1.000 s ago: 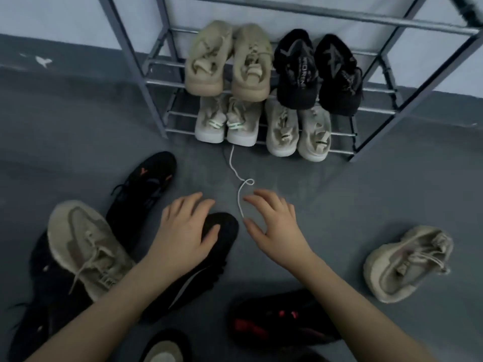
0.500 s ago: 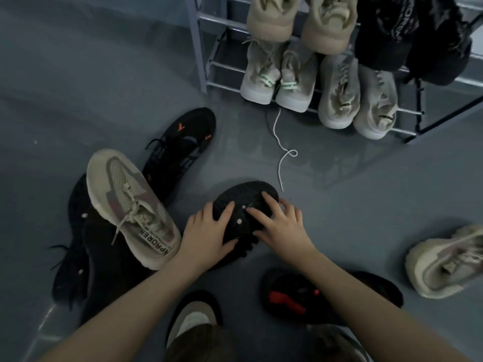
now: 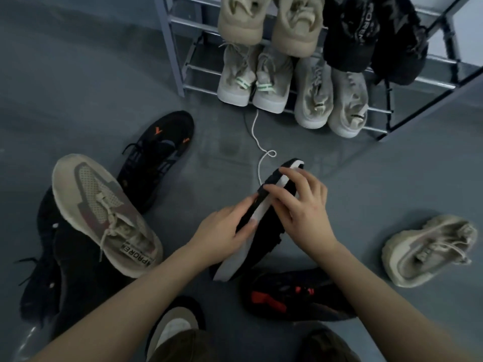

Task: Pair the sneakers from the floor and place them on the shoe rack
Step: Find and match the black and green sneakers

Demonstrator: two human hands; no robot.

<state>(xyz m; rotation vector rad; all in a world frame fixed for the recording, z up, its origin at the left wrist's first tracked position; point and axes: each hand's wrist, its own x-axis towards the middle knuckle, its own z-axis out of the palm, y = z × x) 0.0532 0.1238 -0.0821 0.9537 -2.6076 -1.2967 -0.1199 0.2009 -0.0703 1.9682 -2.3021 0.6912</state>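
Both my hands hold a black sneaker with a white sole (image 3: 264, 218), tipped on its side just above the floor. My left hand (image 3: 224, 231) grips its left edge and my right hand (image 3: 303, 205) clasps it from the right. Loose on the floor lie a beige sneaker (image 3: 104, 212) atop dark shoes, a black sneaker with orange marks (image 3: 159, 152), a black sneaker with red marks (image 3: 295, 296) and another beige sneaker (image 3: 428, 249). The grey metal shoe rack (image 3: 175, 48) at the top holds two beige pairs, a tan pair and a black pair.
A white lace (image 3: 258, 142) trails from the rack across the grey floor toward the held sneaker. More dark shoes (image 3: 44, 283) pile at the lower left. My own shoe (image 3: 175, 325) shows at the bottom edge. Bare floor spreads at the upper left.
Both hands came down onto the black sneaker, took hold of it and turned it onto its side, showing the white sole. The view dropped closer to the floor.
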